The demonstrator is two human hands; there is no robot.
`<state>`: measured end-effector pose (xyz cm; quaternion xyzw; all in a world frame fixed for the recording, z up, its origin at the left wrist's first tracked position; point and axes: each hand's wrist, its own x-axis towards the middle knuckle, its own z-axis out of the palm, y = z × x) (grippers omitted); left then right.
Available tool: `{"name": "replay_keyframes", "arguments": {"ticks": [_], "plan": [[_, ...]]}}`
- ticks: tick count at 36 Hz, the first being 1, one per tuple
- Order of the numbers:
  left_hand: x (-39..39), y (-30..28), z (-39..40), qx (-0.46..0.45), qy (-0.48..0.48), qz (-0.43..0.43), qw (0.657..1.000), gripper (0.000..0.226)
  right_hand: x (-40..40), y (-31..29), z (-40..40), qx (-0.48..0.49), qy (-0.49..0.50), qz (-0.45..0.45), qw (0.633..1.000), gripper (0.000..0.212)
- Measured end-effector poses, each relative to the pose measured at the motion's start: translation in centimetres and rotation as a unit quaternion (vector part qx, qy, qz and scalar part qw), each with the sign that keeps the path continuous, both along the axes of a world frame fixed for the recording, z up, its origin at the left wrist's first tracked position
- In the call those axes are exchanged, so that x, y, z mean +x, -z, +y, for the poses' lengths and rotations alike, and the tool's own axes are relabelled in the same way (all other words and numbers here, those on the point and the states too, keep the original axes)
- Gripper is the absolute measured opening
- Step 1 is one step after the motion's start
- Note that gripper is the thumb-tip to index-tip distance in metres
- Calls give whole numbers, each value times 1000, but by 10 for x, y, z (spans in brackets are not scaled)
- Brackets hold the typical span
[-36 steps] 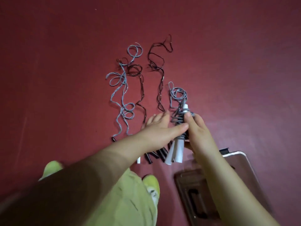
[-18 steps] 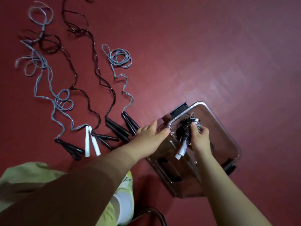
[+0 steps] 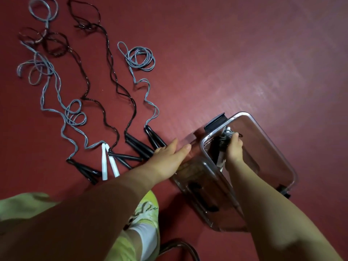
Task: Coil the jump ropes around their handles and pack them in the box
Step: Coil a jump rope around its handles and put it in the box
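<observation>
A dull red floor (image 3: pixel 235 53) fills the view; no walls show. One clear box (image 3: pixel 290 172) with black latches stands on it at right, open. Five ropes lie uncoiled at left: three grey ropes (image 3: pixel 62 110) and two black ropes (image 3: pixel 111 80), with four pairs of black handles (image 3: pixel 135 144) and one pair of white handles (image 3: pixel 108 162). The right hand (image 3: pixel 233 149) pinches one coiled rope (image 3: pixel 222 142) inside the box. The left hand (image 3: pixel 169 159), fingers spread flat, presses the box's side.
</observation>
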<state>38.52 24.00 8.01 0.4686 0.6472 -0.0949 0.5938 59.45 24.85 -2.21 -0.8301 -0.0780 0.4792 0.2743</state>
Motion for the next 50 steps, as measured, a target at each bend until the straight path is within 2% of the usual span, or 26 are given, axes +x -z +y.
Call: {"name": "replay_keyframes", "arguments": {"ticks": [2,5,8,11,14,18,22,25,29,33,37,39,41,42,44,48,50], "plan": [[-3,-2,2,-1,-6,-6,1000,82,0,-4,-1,11,-11,8,1000,60],[-9,-6,4,8,10,-13,1000,74,-3,-18,-2,25,-39,-22,999,60],[-16,-15,12,33,65,-1,997,70,-14,-44,-5,56,-57,-55,995,57],[-33,-26,30,67,109,19,992,70,-41,-73,-8,93,-85,-42,991,58],[-62,-46,50,111,144,27,983,70,-85,-102,-3,140,-154,-7,978,45],[-132,-74,63,164,159,53,972,68,-161,-118,8,178,-297,20,938,47],[-224,-74,49,164,100,86,978,79,-240,-122,25,183,-400,53,897,46],[-283,-58,26,145,-15,101,984,74,-296,-118,32,181,-464,82,863,48],[-341,-26,-20,124,-164,98,974,66,-361,-99,32,153,-550,102,814,50],[-368,11,-60,102,-268,91,954,90,-400,-72,24,116,-578,104,801,45],[-380,45,-90,54,-358,47,931,55,-429,-26,6,65,-591,99,798,49],[-382,62,-100,44,-377,32,925,52,-440,-9,0,32,-617,98,780,21],[-383,76,-107,30,-395,20,918,51,-450,8,-7,23,-622,94,777,14],[-385,82,-110,27,-401,20,915,52,-456,17,-10,24,-623,87,777,15],[-389,91,-115,26,-408,20,912,52,-465,39,-16,14,-630,58,774,39],[-394,102,-124,25,-435,0,900,47,-484,61,-27,-15,-712,-74,698,40],[-395,107,-130,30,-463,-3,886,41,-494,69,-30,-6,-728,-130,674,43]]}}
